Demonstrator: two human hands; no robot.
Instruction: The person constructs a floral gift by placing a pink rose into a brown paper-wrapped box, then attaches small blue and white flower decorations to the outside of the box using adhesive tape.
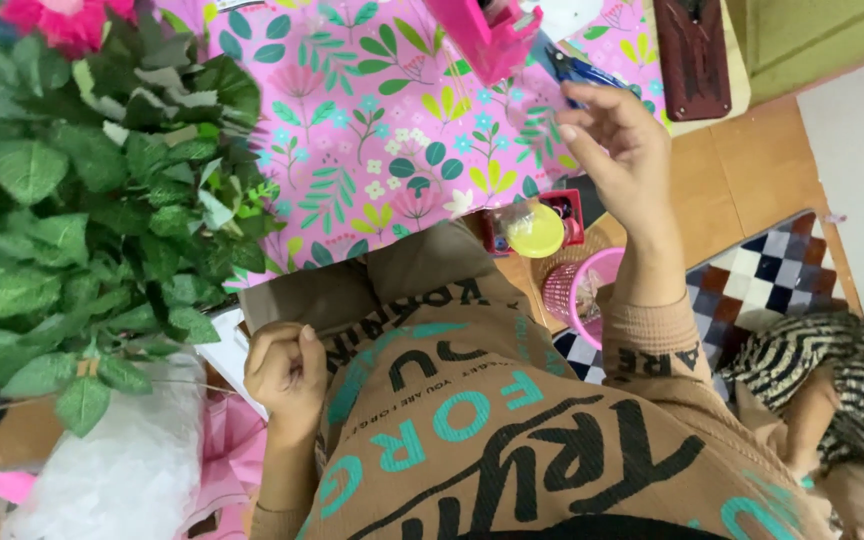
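Observation:
My right hand (624,150) is raised over the edge of a table covered with a pink floral cloth (372,130). Its fingers are apart and I see nothing in it. Blue-handled pliers (580,70) lie just beyond its fingertips. My left hand (287,372) is curled into a loose fist close to my chest, beside my brown printed sweater (512,430). Nothing shows inside the fist. A bunch of green artificial leaves (82,220) with a pink flower (62,20) stands to the left of that hand.
A pink box-like holder (482,35) and a dark brown case (692,55) sit on the table's far side. Below the table edge are a small container with a yellow lid (535,232) and a pink basket (574,295). A white plastic bag (122,470) lies lower left; zebra-striped fabric (852,380) lies right.

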